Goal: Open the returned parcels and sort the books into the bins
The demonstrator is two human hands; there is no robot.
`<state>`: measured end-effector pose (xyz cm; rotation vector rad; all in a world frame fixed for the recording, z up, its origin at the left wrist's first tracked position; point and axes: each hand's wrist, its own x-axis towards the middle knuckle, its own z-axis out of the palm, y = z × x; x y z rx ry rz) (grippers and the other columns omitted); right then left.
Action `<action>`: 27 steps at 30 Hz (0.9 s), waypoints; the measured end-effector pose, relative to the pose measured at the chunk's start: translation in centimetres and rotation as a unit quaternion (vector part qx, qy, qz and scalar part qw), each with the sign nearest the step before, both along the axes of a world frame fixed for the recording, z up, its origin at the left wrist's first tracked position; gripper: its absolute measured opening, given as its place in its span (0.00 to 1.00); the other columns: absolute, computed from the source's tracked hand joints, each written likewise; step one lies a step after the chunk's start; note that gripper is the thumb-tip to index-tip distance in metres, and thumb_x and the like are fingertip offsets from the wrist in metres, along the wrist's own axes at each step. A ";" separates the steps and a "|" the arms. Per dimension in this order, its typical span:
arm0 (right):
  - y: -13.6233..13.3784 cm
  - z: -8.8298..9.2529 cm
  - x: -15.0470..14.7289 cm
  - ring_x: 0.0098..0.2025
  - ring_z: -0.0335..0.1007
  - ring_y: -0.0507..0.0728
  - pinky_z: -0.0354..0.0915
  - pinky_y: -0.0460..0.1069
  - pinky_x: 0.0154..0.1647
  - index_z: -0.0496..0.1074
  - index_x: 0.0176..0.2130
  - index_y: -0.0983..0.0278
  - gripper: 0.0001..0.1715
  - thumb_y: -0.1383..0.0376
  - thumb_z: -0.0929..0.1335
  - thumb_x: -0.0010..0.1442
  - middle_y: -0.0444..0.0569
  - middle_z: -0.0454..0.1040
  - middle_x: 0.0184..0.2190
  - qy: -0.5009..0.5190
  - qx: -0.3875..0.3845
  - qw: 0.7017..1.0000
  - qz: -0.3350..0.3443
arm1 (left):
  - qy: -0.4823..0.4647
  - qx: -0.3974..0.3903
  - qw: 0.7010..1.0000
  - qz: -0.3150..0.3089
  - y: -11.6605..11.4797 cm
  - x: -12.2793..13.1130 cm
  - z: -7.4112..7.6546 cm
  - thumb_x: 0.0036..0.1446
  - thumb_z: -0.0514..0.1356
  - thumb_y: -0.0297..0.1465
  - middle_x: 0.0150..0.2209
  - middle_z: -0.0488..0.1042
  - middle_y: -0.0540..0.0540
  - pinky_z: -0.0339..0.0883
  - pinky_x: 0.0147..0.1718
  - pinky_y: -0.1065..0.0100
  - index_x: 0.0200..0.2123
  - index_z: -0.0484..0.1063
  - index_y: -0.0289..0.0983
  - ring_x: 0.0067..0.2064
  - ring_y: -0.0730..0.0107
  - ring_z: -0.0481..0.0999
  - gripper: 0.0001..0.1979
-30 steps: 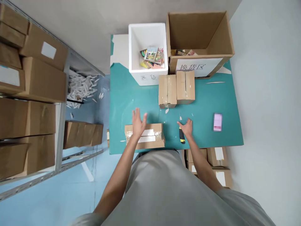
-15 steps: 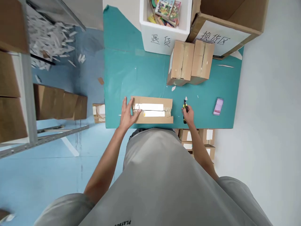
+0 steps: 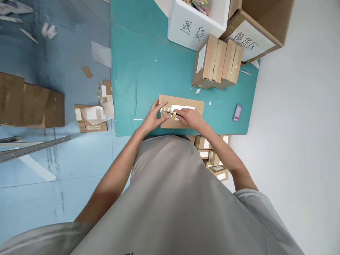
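A flat brown cardboard box (image 3: 183,100) with a white label and clear tape lies near the front edge of the teal table. My left hand (image 3: 152,118) rests on the box's left end, fingers and thumb spread apart over the taped part. In my right hand (image 3: 192,118) is a black and yellow utility knife (image 3: 175,114), held low over the label. Its tip points left along the middle of the box, between the thumb and fingers of my left hand. My right palm covers most of the handle.
Two taped cardboard boxes (image 3: 212,63) stand further back, before a white bin (image 3: 196,28) and a large open carton (image 3: 265,39). A blurred pinkish object (image 3: 237,112) lies at right. Paper scraps dot the teal table (image 3: 132,78). Flattened cardboard (image 3: 92,125) lies on the left floor.
My right hand has brought the utility knife left, from the bare table onto the box. The left hand stays at the box's left end. The whole view has shifted and turned slightly.
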<state>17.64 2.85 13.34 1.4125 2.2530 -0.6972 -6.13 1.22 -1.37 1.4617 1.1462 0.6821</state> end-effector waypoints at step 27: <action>1.6 3.1 2.6 0.55 0.84 0.68 0.66 0.54 0.46 0.85 0.56 0.71 0.25 0.79 0.62 0.74 0.69 0.86 0.54 -0.228 -0.029 0.970 0.075 | -0.030 -0.031 0.999 0.021 -0.1 0.2 -1.1 0.59 0.69 0.68 0.84 0.53 0.32 0.62 0.76 0.34 0.77 0.68 0.47 0.86 0.33 0.48 0.52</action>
